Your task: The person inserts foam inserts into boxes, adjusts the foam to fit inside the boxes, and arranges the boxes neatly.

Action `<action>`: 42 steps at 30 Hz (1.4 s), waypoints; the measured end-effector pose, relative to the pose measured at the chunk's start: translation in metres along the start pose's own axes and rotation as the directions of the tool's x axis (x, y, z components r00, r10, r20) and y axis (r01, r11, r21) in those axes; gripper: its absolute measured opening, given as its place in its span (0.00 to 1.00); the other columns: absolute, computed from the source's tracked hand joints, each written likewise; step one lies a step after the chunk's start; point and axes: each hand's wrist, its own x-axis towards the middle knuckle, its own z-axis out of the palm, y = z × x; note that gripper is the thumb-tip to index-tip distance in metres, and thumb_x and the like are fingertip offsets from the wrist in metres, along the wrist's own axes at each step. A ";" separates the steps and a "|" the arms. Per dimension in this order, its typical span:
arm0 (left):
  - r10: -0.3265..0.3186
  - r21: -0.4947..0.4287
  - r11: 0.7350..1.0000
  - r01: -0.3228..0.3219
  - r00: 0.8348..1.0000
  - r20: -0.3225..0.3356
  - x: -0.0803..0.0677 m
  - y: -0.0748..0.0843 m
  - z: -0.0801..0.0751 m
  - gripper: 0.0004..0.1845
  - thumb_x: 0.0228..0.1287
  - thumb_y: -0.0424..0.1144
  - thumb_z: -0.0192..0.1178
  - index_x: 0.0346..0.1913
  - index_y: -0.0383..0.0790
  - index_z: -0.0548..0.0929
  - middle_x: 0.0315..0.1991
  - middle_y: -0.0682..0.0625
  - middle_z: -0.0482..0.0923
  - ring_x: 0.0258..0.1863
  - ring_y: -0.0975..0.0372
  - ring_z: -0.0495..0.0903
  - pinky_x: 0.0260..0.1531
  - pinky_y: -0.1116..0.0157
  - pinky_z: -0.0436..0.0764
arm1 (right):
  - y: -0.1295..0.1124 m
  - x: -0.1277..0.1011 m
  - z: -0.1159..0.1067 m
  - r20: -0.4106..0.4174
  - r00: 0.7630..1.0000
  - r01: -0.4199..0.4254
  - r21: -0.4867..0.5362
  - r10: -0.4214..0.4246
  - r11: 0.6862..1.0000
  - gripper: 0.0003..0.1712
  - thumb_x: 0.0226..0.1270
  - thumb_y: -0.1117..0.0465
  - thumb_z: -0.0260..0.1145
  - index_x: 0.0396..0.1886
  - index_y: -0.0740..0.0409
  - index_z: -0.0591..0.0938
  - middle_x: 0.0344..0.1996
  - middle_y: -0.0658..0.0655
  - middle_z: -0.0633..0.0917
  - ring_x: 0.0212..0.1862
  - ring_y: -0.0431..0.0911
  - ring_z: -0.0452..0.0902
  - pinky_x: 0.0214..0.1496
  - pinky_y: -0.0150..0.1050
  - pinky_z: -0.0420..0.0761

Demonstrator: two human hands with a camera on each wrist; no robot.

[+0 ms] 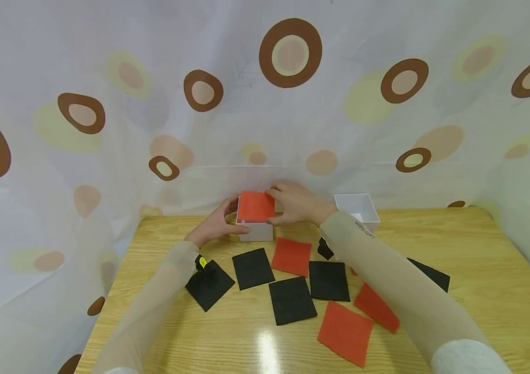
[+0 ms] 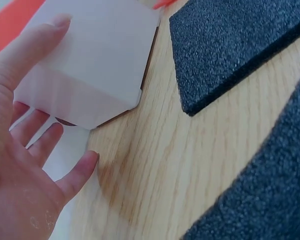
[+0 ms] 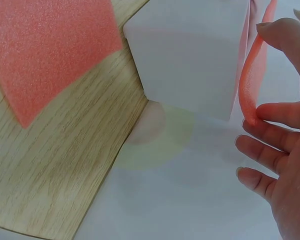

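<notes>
My left hand [image 1: 215,224] holds a small white open-topped box [image 1: 256,232] at the back of the table, thumb on its front wall and fingers at its left side. A red foam square [image 1: 256,208] lies over the box's opening. With thumb and fingers at opposite edges, my right hand [image 1: 296,203] grips this square. In the right wrist view the red foam square [image 3: 251,82] looks slightly bowed, close against the box's rim. The left wrist view shows my left thumb flat on the white box [image 2: 97,45], the other fingers spread and partly hidden behind it.
A second white box [image 1: 369,208] stands to the right, partly behind my right forearm. Several black foam squares [image 1: 292,301] and red foam squares [image 1: 345,335] lie scattered on the wooden table [image 1: 190,343]. My right sleeve covers some of them. A patterned curtain [image 1: 246,119] hangs behind the table.
</notes>
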 end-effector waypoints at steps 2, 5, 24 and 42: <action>-0.003 -0.009 1.000 0.003 1.000 0.004 0.001 0.000 0.000 0.57 0.61 0.40 0.78 0.84 0.45 0.49 0.82 0.46 0.54 0.80 0.48 0.56 0.76 0.43 0.59 | 0.001 0.002 0.000 0.009 1.000 -0.001 -0.012 0.001 1.000 0.47 0.65 0.37 0.70 0.73 0.63 0.74 0.66 0.61 0.77 0.68 0.57 0.71 0.75 0.52 0.68; -0.003 -0.018 1.000 0.003 1.000 0.010 0.001 0.001 -0.001 0.57 0.61 0.40 0.77 0.84 0.46 0.49 0.82 0.46 0.55 0.80 0.49 0.56 0.77 0.44 0.59 | 0.000 0.004 0.000 0.018 1.000 0.001 -0.025 0.000 1.000 0.47 0.65 0.36 0.70 0.73 0.64 0.73 0.67 0.62 0.77 0.69 0.57 0.70 0.76 0.52 0.67; -0.017 0.001 1.000 0.017 1.000 0.014 0.000 0.003 0.001 0.57 0.61 0.42 0.77 0.84 0.47 0.49 0.81 0.47 0.56 0.78 0.50 0.58 0.76 0.43 0.60 | -0.002 0.002 0.005 0.077 0.996 0.053 -0.014 -0.051 0.999 0.34 0.72 0.39 0.65 0.74 0.44 0.75 0.61 0.61 0.75 0.59 0.54 0.72 0.64 0.50 0.75; -0.025 0.014 1.000 0.025 1.000 0.012 -0.001 0.002 0.000 0.54 0.62 0.42 0.76 0.83 0.48 0.51 0.80 0.48 0.58 0.78 0.50 0.58 0.76 0.43 0.60 | -0.002 0.004 0.012 0.101 0.994 0.026 0.019 -0.028 0.999 0.33 0.74 0.37 0.62 0.74 0.40 0.76 0.68 0.60 0.72 0.68 0.56 0.67 0.74 0.55 0.68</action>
